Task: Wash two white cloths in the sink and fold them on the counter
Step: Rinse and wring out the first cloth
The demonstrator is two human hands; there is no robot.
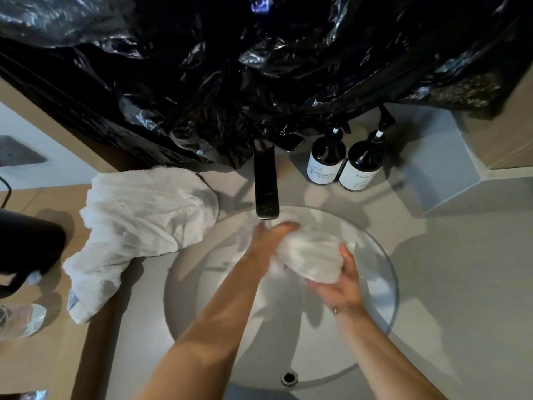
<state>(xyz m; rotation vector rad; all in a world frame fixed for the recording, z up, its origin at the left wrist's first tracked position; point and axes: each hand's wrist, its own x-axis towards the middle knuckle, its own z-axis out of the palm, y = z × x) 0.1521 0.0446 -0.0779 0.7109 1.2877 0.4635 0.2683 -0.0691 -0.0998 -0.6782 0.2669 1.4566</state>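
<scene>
White cloth (313, 259), bunched and wet, is gripped by both the left hand (269, 241) and right hand (339, 284) under the tap (266, 186) in the round sink (386, 272). A second cloth (135, 223) lies crumpled on the counter (450, 284) at the sink's left rim. Two dark bottles (343, 163) stand behind; their label print is too small to read.

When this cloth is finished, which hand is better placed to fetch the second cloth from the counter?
Left, probably. The second cloth lies on the counter left of the sink, on the left hand side; the right hand would need to cross over.
</scene>
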